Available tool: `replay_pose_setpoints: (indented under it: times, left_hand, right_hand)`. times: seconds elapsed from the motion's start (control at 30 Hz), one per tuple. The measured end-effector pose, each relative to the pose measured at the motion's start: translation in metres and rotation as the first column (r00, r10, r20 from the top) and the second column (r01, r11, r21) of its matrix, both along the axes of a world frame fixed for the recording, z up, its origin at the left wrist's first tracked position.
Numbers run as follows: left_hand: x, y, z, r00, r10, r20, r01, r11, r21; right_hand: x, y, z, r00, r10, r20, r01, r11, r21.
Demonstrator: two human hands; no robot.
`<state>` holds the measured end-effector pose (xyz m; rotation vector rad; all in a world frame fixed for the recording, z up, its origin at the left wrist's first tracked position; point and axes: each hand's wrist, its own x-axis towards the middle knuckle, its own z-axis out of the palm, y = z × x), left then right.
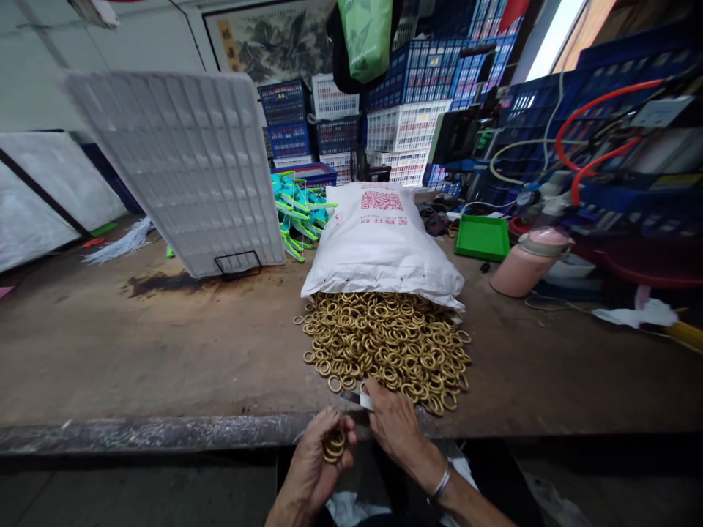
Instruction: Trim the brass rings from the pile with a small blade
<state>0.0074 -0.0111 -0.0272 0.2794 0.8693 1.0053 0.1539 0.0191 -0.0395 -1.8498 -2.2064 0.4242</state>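
Note:
My left hand [321,457], just off the table's front edge, is closed around several brass-coloured rings [334,445]. Between the fingers of my right hand [395,421] is a small flat blade [350,397] with a white part near the grip, pointing left. The right fingertips are at the near edge of a heap of brass-coloured rings [384,340], and one ring there lies partly behind them. The heap spreads out from the mouth of a white woven sack [378,241] with red print, which lies on its side on the table.
A ribbed white plastic panel [187,168] stands upright on the brown table [165,359] at left. Behind it are green and teal plastic pieces [299,208]. To the right are a green tray [482,238] and a pink bottle [530,261]. Stacked crates [409,135] fill the back.

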Motion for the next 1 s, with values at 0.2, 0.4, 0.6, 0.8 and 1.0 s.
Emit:
replay_pose_setpoints:
  times: [0.2,0.4,0.6,0.8,1.0]
  left_hand:
    - [0.01,0.007,0.0,0.969,-0.011,-0.247,0.067,0.974,0.216]
    - [0.019,0.012,0.005,0.916,-0.084,-0.393,0.192,0.951,0.244]
    - [0.023,0.013,0.014,0.867,0.001,-0.498,0.184,0.929,0.322]
    - [0.021,0.012,0.008,0.841,-0.075,-0.536,0.271,0.916,0.296]
    - [0.018,0.009,0.0,0.896,-0.213,-0.39,0.336,0.899,0.282]
  right_hand:
    - [0.008,-0.002,0.018,0.801,-0.108,-0.589,0.001,0.984,-0.18]
    - [0.008,-0.01,0.023,0.496,-0.297,-0.816,-0.149,0.896,-0.418]
    - [0.003,-0.008,0.013,0.508,-0.351,-0.787,-0.057,0.897,-0.438]
    - [0.003,-0.004,0.011,0.569,-0.286,-0.771,0.005,0.939,-0.345]
    - [0.005,-0.007,0.018,0.59,-0.266,-0.762,-0.01,0.941,-0.337]
